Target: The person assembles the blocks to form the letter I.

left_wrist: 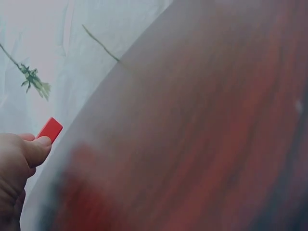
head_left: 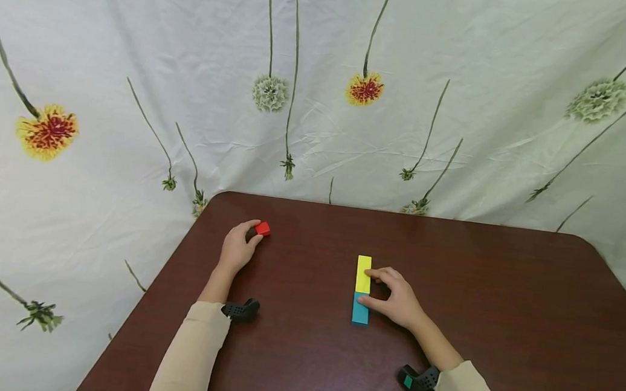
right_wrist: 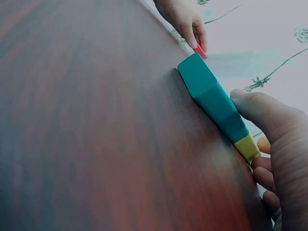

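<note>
A small red block (head_left: 263, 229) lies near the table's far left corner. My left hand (head_left: 253, 231) pinches it between thumb and forefinger; in the left wrist view the thumb (left_wrist: 38, 149) touches the red block (left_wrist: 49, 129). A yellow block (head_left: 363, 273) and a teal block (head_left: 360, 311) lie end to end mid-table. My right hand (head_left: 374, 288) rests against their right side, forefinger on the yellow block and thumb on the teal one. In the right wrist view the thumb (right_wrist: 260, 108) touches the teal block (right_wrist: 211, 98), and the yellow block (right_wrist: 247, 147) shows beyond it.
The dark brown table (head_left: 501, 305) has rounded far corners and its left edge lies close to my left arm. A flowered cloth (head_left: 320, 99) hangs behind and beside it. Black camera mounts (head_left: 241, 309) sit on both wrists.
</note>
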`<state>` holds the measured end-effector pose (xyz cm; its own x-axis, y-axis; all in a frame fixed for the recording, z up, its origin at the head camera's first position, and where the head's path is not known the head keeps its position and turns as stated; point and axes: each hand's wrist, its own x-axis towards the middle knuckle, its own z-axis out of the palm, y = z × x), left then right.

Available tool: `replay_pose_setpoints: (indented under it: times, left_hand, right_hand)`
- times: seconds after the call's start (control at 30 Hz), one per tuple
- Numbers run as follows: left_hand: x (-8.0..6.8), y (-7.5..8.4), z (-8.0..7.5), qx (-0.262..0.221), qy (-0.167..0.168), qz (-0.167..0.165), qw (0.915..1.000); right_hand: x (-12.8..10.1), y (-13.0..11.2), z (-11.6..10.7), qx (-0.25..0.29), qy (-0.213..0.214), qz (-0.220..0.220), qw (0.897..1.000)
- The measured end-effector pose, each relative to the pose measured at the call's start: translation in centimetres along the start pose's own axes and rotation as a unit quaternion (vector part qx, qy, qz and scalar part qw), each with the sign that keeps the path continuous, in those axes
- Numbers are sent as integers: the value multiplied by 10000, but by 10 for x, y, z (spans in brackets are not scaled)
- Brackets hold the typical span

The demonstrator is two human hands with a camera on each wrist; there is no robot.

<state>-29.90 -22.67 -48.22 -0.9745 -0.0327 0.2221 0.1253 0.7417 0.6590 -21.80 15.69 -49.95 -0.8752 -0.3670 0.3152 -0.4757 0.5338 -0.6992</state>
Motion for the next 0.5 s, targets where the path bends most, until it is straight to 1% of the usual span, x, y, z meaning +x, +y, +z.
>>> replay_pose_setpoints:
  times: [0.33, 0.5]
  left_hand:
    - [10, 20, 7, -82, -135, 204, 9997]
    - [14, 26, 12, -116, -180, 251, 9995]
  right_hand:
    - [-1, 0, 0, -14, 23, -14, 10000]
    - [-1, 0, 0, -14, -14, 29, 10000]
